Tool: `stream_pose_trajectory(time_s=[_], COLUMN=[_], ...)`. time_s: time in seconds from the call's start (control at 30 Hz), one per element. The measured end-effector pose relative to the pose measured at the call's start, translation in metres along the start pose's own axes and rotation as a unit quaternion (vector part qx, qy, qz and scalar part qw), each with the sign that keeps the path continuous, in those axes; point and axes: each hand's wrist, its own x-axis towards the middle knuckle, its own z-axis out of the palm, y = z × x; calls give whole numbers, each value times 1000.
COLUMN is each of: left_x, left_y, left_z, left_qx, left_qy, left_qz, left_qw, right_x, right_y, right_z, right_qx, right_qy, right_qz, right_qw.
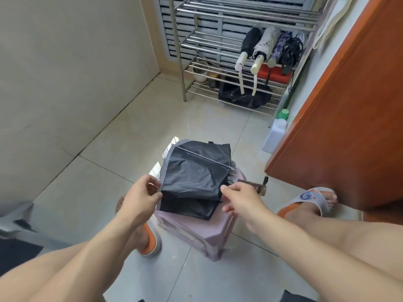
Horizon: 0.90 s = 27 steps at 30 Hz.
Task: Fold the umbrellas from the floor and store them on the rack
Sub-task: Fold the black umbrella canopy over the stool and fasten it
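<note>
Your tiled floor [122,131] lies bare between the wall on your left and the orange door [349,118] on your right, with open tile running ahead to the metal rack [220,51] at the far wall. On the rack's middle shelf, towards its right end, four folded umbrellas [270,49] lie side by side with handles pointing out at you; a dark bag sits on the lowest shelf under them. A white jug [274,136] with a green cap stands between rack and door.

Close in front of you, between your sandalled feet, stands a pink stool [196,232]. The black umbrella [194,177] lies on its top, collapsed but with the cloth loose and spread, grey trim along the left edge, handle [255,187] sticking out past the stool's right edge.

Your left hand [141,199] pinches the cloth's left edge between thumb and fingers. Your right hand [242,199] has its fingers curled, pinching the cloth near the handle end.
</note>
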Motion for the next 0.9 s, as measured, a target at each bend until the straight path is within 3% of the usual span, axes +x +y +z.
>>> stream_pose_trajectory(time_s=[0.2,0.33,0.43,0.67,0.77,0.83,0.9], left_x=[-11,-15,-17,-14,-15,-13,-14], left_y=[9,12,13,20,20,13,7], left_z=[-15,-19,-18,-23,-24,-24,-20], left_qx=[-62,-67,-55,-46,-1,55,132], left_qy=[-23,-33,-45,-43,-37,-46,-69], left_qz=[17,33,29,21,6,-15,-23], left_qw=[998,997,997,998,999,997,989], right_x=[1,1,0,0,-6,-10,-4], right_y=[-14,-11,-16,-7,-1,10,17], right_z=[-4,-2,-4,-3,-1,5,5], right_qx=[92,205,250,186,153,62,-91], right_qy=[-9,-117,-133,-18,-30,-58,-40], right_qz=[58,160,170,8,22,70,58], right_qw=[994,958,944,982,988,994,993])
